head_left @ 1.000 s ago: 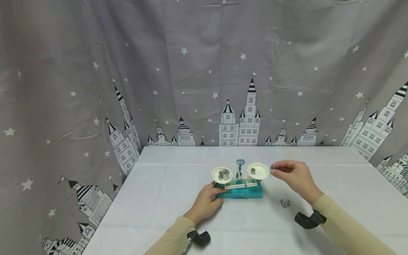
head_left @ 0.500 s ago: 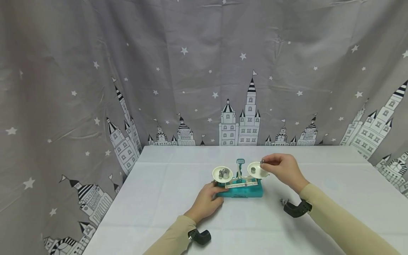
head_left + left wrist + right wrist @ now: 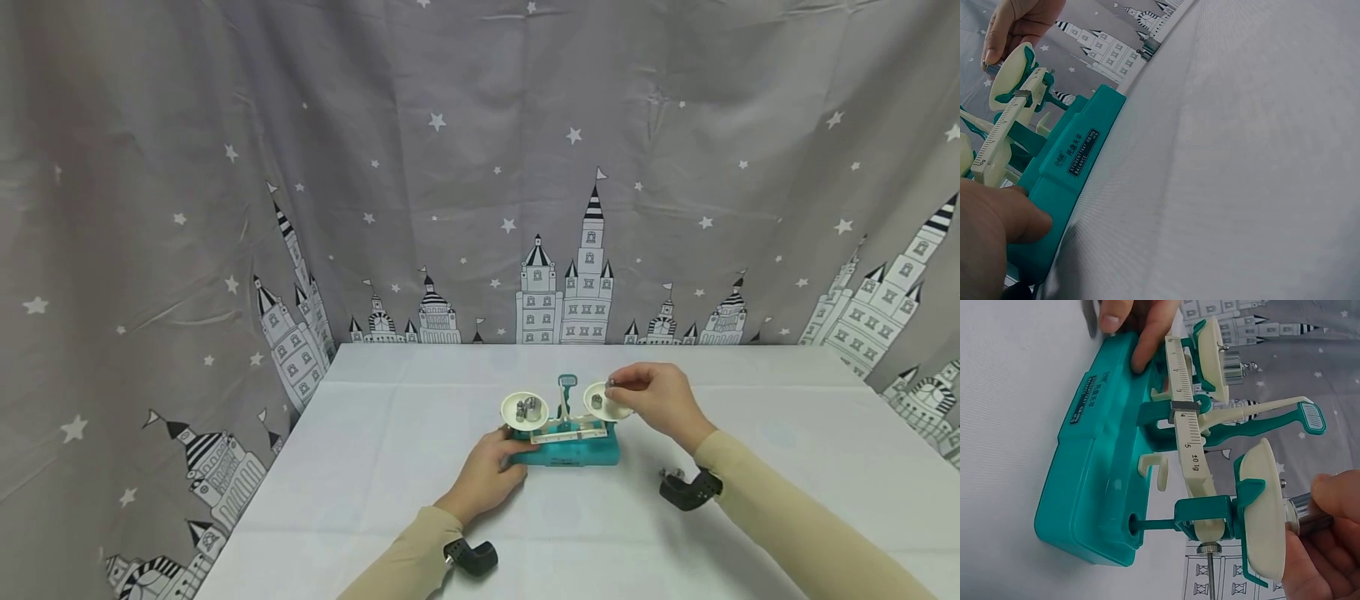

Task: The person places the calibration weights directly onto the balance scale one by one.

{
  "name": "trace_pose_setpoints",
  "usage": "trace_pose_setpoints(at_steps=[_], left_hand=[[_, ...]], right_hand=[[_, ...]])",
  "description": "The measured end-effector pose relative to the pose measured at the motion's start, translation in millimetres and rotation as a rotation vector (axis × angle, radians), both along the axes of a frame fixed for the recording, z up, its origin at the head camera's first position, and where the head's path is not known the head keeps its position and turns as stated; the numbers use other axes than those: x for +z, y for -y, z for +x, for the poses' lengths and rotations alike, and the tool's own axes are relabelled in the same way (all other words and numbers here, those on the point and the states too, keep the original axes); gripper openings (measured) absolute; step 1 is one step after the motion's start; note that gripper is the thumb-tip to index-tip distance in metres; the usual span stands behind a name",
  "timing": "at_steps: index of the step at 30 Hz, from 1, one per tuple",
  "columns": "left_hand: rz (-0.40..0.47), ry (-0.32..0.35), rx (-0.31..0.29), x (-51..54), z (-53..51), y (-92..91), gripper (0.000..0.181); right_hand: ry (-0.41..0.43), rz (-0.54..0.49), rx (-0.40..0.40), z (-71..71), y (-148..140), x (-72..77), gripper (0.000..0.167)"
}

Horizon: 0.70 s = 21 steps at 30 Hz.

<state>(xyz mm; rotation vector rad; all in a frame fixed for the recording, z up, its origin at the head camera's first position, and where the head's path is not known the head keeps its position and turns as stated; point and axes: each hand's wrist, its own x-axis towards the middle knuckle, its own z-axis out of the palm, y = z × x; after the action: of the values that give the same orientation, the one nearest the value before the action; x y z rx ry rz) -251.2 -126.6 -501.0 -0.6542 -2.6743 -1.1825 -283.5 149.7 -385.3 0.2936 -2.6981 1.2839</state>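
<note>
A teal tray balance (image 3: 573, 454) with two cream pans stands mid-table. My left hand (image 3: 480, 479) grips the left end of its base, thumb on the front side. My right hand (image 3: 667, 404) pinches a shiny metal weight (image 3: 1311, 514) over the right pan (image 3: 1263, 519); its end seems to meet the pan's face, though contact is hard to tell. Another small weight (image 3: 597, 402) sits in that pan. In the left pan (image 3: 507, 408) are a larger weight (image 3: 533, 408) and a smaller one (image 3: 521, 412). The left pan hangs a bit lower in the head view.
Some loose metal weights (image 3: 672, 473) lie on the white tabletop (image 3: 420, 400), partly hidden behind the black right wrist mount (image 3: 690, 490). A grey curtain (image 3: 450, 150) with castles and stars hangs behind the table.
My right hand has moved left, carrying the weight from beside the right pan to over it. The left hand keeps its place on the base.
</note>
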Motion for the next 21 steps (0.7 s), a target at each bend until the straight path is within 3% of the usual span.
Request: trace_pose_setpoints(at_steps=[21], left_hand=[[-0.01,-0.002,0.003,-0.1,0.0,-0.2,0.034]], right_hand=[[-0.068,0.107,0.035,-4.1,5.9,1.1,0.021]])
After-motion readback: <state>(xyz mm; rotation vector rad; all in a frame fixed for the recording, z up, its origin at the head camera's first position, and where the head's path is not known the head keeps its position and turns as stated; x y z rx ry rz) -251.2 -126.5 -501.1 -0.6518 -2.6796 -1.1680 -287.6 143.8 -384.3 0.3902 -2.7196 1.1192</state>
